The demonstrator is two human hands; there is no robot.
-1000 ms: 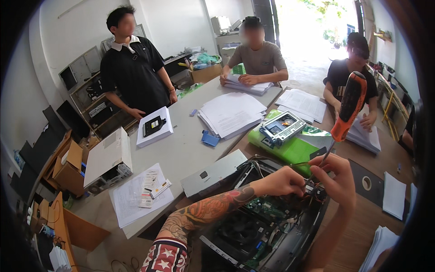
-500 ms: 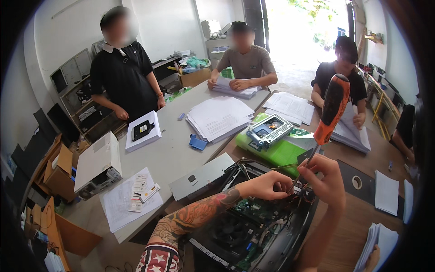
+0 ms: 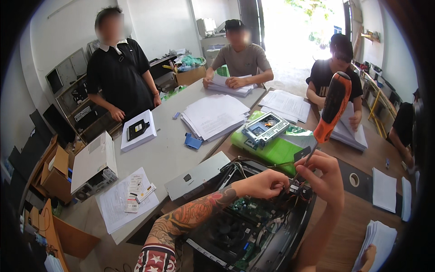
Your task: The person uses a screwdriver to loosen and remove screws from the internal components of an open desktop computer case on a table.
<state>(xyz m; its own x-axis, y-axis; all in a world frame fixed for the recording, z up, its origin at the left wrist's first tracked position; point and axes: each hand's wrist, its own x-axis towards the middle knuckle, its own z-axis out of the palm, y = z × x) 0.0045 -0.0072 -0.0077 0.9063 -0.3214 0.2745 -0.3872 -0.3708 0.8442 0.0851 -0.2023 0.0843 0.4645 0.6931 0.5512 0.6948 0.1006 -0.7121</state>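
Note:
An opened desktop computer case [image 3: 206, 253] lies in front of me, showing a green circuit board [image 3: 251, 206], a black fan [image 3: 226, 230] and cables. My right hand [image 3: 322, 176] pinches the thin metal shaft of a screwdriver [image 3: 334, 106], whose orange and black handle points up above the fingers. The screwdriver's tip is hidden low among the parts at the case's far right end. Beside it, my left hand [image 3: 271, 185], on a tattooed forearm, is closed in a pinch over the case; what its fingertips hold, if anything, is hidden.
Just beyond the case, a metal drive bracket [image 3: 266, 128] rests on a green packet [image 3: 272, 155]. A silver panel [image 3: 197, 174] lies left of the case. Paper stacks [image 3: 216, 115] cover parts of the tables. Several people are around them. A white computer tower [image 3: 94, 165] stands at left.
The whole view has shifted slightly, with the scene sliding a little left. Both hands keep nearly the same pose, and the screwdriver stays in the right one.

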